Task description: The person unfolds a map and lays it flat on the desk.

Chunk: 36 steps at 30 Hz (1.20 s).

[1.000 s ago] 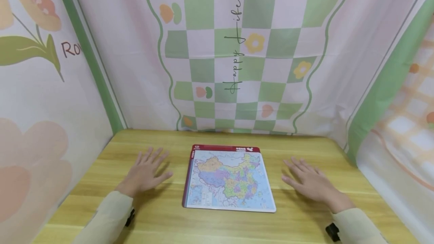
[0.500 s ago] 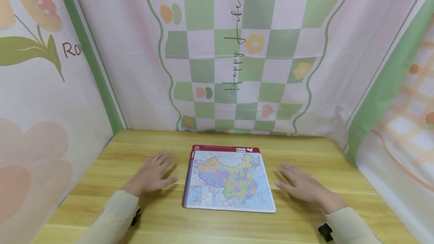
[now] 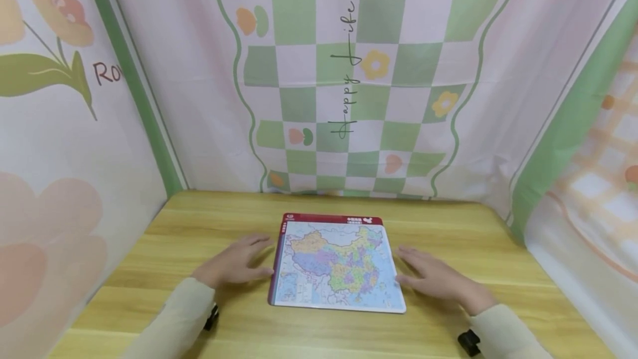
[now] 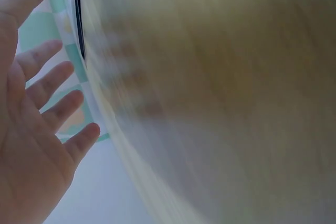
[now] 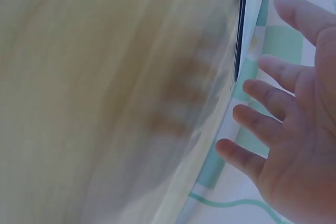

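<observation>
A flat map board (image 3: 339, 265) with a red top strip and a coloured map of China lies in the middle of the wooden table. On its left, my left hand (image 3: 236, 262) has its thumb tip right at the board's left edge, fingers spread. My right hand (image 3: 438, 277) is at the opposite edge, its thumb and fingertips close to the border. In the left wrist view, the left hand (image 4: 37, 108) shows an open palm and slightly bent fingers holding nothing. The right wrist view gives the same for the right hand (image 5: 294, 114). The board appears there only as a thin dark edge.
The wooden table (image 3: 319, 337) has rounded far corners. Behind it hangs a green-and-white checked curtain (image 3: 336, 98) with lettering. Printed fabric panels (image 3: 75, 193) close in the left side, and another fabric panel (image 3: 588, 209) stands at the right.
Both hands have moved inward, the left one rightward and the right one leftward, up to the map board's side edges. The board has stayed in place.
</observation>
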Available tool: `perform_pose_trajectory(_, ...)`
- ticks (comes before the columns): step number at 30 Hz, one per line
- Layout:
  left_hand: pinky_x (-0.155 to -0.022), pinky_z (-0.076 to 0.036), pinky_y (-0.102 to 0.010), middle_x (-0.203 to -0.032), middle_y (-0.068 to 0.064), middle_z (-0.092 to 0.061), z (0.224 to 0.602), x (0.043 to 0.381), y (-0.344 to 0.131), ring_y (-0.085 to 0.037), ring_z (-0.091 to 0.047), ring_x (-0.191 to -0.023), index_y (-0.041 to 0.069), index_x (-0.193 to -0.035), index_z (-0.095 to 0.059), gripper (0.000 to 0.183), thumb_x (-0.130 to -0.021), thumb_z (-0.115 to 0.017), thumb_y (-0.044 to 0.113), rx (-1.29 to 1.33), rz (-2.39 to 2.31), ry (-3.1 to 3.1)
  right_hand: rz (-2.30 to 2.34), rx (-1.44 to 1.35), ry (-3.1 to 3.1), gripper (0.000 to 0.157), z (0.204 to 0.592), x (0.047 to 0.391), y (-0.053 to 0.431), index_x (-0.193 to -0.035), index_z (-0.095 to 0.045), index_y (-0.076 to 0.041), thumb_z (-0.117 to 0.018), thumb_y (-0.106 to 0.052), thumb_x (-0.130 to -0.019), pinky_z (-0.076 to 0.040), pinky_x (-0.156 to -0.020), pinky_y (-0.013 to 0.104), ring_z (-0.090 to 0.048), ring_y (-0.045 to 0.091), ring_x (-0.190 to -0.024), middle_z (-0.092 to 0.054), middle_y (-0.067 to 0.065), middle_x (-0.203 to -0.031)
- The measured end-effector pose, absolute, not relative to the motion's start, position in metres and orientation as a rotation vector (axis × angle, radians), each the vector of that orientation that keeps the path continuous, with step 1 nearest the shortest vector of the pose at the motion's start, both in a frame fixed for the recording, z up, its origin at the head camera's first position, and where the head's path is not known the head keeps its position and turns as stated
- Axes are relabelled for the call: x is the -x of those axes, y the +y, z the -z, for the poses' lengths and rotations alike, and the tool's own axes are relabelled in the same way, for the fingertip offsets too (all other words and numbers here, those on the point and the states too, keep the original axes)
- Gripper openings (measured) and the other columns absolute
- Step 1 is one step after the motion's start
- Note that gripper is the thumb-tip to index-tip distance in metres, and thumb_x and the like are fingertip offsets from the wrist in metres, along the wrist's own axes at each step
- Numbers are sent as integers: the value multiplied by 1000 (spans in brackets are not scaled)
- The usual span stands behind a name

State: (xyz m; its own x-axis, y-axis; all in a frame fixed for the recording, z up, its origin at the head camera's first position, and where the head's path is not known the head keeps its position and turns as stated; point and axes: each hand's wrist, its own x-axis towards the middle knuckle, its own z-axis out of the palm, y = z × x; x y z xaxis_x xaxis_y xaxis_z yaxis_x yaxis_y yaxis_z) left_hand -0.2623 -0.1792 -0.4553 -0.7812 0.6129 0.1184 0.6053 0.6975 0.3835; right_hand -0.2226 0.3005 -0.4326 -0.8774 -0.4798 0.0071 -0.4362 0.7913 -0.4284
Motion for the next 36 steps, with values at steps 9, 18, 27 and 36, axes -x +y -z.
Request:
perform_pose_trajectory(9, -114, -28, -59, -152, -21, -42, 448, 258, -166, -41, -36, -140, 0, -148, -45, 69, -96, -66, 39, -1047, -610, 2810, 658, 753, 2805, 71, 434, 223, 288, -149, -43, 2, -62, -44, -98, -26, -112, 66, -33, 51, -139, -36, 30, -153)
perform_pose_trajectory(18, -113, -31, -60, -149, -22, -45, 447, 258, -162, -43, -40, -137, -4, -145, -46, 65, -96, -67, 33, -1126, -580, 2794, 625, 742, 2779, 72, 436, 221, 283, -148, -43, 5, -63, -43, -98, -25, -113, 65, -31, 50, -140, -34, 29, -154)
perform_pose_trajectory(27, -116, -24, -59, -157, -20, -35, 447, 256, -161, -43, -30, -144, 0, -147, -48, 61, -98, -65, 34, -1049, -527, 2742, 601, 751, 2734, 70, 438, 221, 282, -146, -44, 8, -64, -40, -98, -27, -112, 64, -31, 50, -140, -35, 29, -153)
perform_pose_trajectory(36, -116, -26, -56, -156, -18, -37, 449, 256, -159, -41, -30, -144, 1, -145, -50, 58, -99, -64, 34, -1042, -510, 2729, 617, 723, 2728, 70, 435, 222, 281, -145, -45, 9, -67, -36, -97, -27, -113, 64, -32, 50, -140, -36, 30, -152)
